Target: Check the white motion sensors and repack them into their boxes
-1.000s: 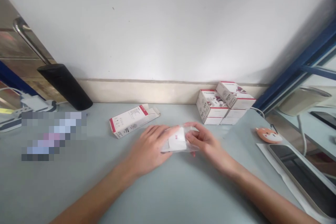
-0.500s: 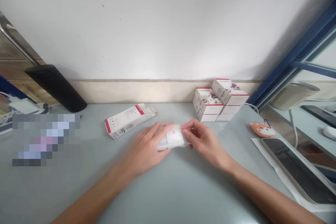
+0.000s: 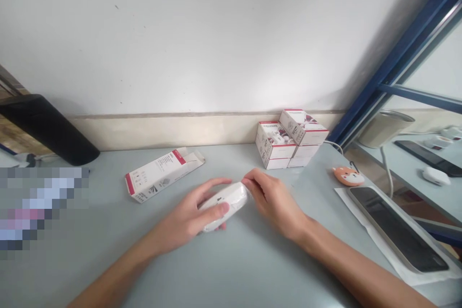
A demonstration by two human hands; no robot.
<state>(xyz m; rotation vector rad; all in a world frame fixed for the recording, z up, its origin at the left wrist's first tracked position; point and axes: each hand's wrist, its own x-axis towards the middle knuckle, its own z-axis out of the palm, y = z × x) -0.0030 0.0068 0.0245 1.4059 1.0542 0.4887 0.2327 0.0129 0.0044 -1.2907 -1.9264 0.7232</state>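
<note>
My left hand (image 3: 187,216) is wrapped around a small white device in a clear plastic wrap (image 3: 227,202), held just above the grey table (image 3: 231,269). My right hand (image 3: 272,197) pinches the right end of the same wrapped device with its fingertips. An open white and red carton (image 3: 160,174) lies on its side to the left of my hands, its flap end pointing right.
Three stacked white and red boxes (image 3: 288,138) stand by the wall at the back right. A small orange fox-shaped thing (image 3: 348,175) and a dark tablet (image 3: 395,228) on white paper lie to the right. A black cylinder (image 3: 46,127) leans at the far left.
The wrapped white device has turned from lying flat to tilted, and my left hand has curled around it from below. The view has shifted right and up a little.
</note>
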